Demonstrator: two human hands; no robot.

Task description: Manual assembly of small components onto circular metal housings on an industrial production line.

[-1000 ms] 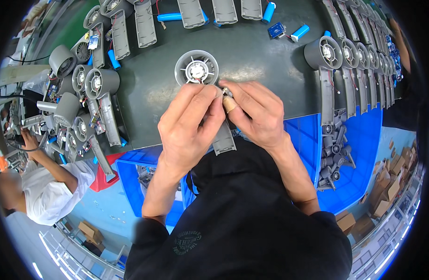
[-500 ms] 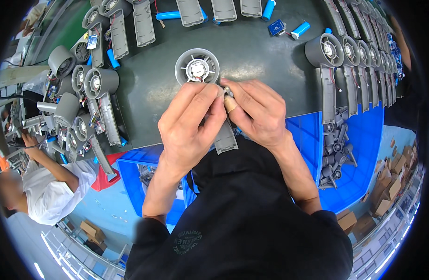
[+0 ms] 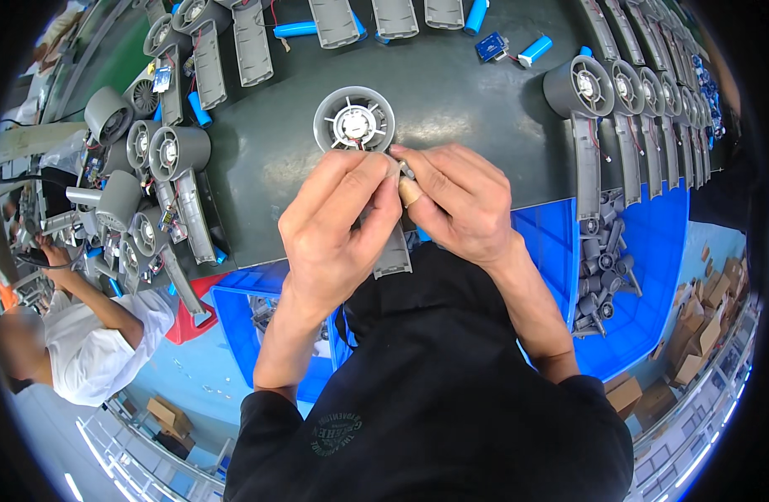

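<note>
In front of me lies a grey fan housing [image 3: 319, 125], round at the far end, with a white hub in its ring. Its long handle [image 3: 394, 258] runs toward me and is mostly covered by my hands. Over the handle, my left hand [image 3: 338, 219] is closed, thumb and index finger pinched together; what sits between them is too small to name. My right hand [image 3: 461, 201] meets it fingertip to fingertip and pinches a small metallic piece [image 3: 407, 171]. A tan bandage wraps the right thumb.
Rows of similar grey fan housings [image 3: 579, 88] stand at right, with more piled at left. Blue cylindrical batteries [image 3: 535, 51] and a blue circuit board [image 3: 492, 48] lie at the far side. Blue bins [image 3: 652, 276] sit below the table edge. A person in white works at left.
The handle's near end has swung slightly left. Both hands have shifted a little left and stay pinched together at the same spot over the handle.
</note>
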